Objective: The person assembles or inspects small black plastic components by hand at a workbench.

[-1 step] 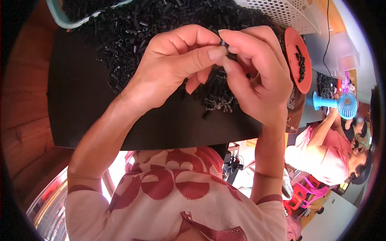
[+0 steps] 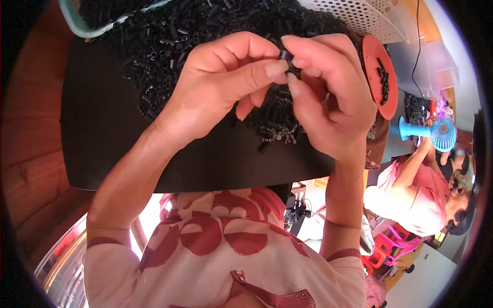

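Note:
My left hand (image 2: 218, 77) pinches a small black plastic tube (image 2: 284, 53) between thumb and forefinger, above the dark tabletop. My right hand (image 2: 341, 97) is curled close beside it, its forefinger near the tube's upper end. Something dark shows between the right thumb and fingers, too small and shaded to name. Below the hands a cluster of small metal springs (image 2: 280, 133) lies on the table. Behind and to the left spreads a large heap of loose black tubular parts (image 2: 159, 56), partly hidden by my hands.
An orange-red plate (image 2: 373, 59) holding a few black pieces (image 2: 384, 84) stands to the right. A white perforated basket (image 2: 362, 18) is at the back right, a teal-rimmed container (image 2: 77, 25) at the back left. Beyond the plate are a blue fan (image 2: 442, 134) and a co-worker in pink (image 2: 411, 192).
My right hand has shifted slightly to the right, its thumb and fingertip drawing a little away from the left thumb. More of the black tube shows now. The left hand stays in place.

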{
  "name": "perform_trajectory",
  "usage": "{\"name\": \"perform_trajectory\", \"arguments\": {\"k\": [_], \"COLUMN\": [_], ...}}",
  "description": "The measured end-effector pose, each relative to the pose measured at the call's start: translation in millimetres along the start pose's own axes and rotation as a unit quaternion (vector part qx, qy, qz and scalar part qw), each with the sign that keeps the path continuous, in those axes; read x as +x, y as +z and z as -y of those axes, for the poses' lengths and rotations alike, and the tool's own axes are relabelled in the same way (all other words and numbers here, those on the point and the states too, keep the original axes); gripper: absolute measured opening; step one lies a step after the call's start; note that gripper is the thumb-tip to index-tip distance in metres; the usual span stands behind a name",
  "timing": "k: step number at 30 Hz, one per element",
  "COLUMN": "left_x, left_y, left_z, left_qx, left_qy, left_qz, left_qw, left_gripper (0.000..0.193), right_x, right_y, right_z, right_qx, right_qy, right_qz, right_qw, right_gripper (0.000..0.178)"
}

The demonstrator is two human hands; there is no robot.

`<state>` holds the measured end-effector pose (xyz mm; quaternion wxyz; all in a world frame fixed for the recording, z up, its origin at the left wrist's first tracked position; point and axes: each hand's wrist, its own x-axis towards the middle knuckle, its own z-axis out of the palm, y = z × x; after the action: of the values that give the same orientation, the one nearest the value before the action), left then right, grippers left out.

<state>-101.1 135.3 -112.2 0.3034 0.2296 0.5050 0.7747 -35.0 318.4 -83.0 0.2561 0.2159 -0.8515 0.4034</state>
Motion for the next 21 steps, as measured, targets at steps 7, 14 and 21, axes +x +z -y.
{"name": "perform_trajectory", "arguments": {"k": [7, 14, 21], "left_x": [1, 4, -7], "left_y": [12, 7, 23], "left_z": [0, 10, -3], "left_qx": [0.204, 0.325, 0.145], "left_qy": [0.122, 0.282, 0.085], "left_qz": [-0.027, -0.053, -0.029], "left_qw": [0.971, 0.901, 0.985], "left_gripper": [0.013, 0.016, 0.01], "right_x": [-3, -12, -20], "right_y": [-16, -2, 11], "right_z": [1, 2, 0], "right_qx": [0.107, 0.092, 0.147], "right_qy": [0.096, 0.102, 0.085], "right_qz": [-0.04, -0.034, -0.132], "right_qw": [0.989, 0.99, 0.977], "right_gripper": [0.038, 0.017, 0.007]}}
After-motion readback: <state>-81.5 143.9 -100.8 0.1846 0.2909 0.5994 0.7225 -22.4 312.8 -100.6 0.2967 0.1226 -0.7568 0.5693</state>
